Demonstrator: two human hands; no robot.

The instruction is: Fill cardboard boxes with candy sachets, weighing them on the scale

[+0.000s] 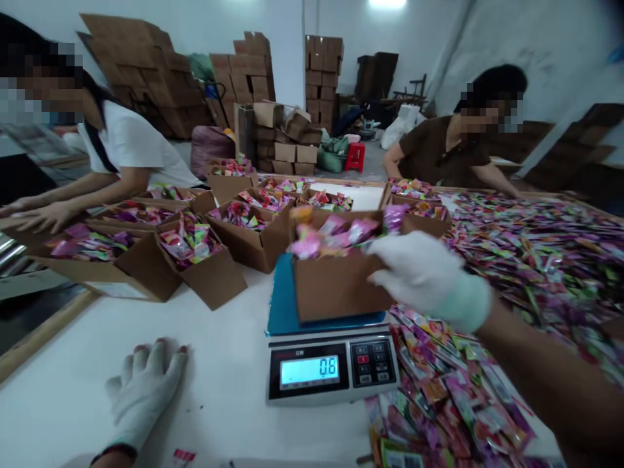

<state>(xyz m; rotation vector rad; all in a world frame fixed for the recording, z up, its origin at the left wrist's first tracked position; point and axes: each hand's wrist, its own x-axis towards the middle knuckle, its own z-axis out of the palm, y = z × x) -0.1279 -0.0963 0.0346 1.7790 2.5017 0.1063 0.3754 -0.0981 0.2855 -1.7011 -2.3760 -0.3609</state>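
Observation:
A brown cardboard box (341, 286) filled with small pink and purple packets is on the blue plate of a digital scale (312, 374), whose lit display reads about 0.6. My right hand (424, 276), in a white glove, is at the box's right top edge, slightly blurred; its fingers are bent, and the box wall lies between thumb and fingers. My left hand (146, 387), gloved with bare fingertips, lies flat on the white table (224, 390) left of the scale, fingers spread, holding nothing.
Several filled boxes (205, 273) stand behind and left of the scale. Loose packets (458, 396) lie right of it, with a large heap (536, 253) beyond. One person leans in at the left, another at the back right. Stacked cartons (244, 78) stand behind.

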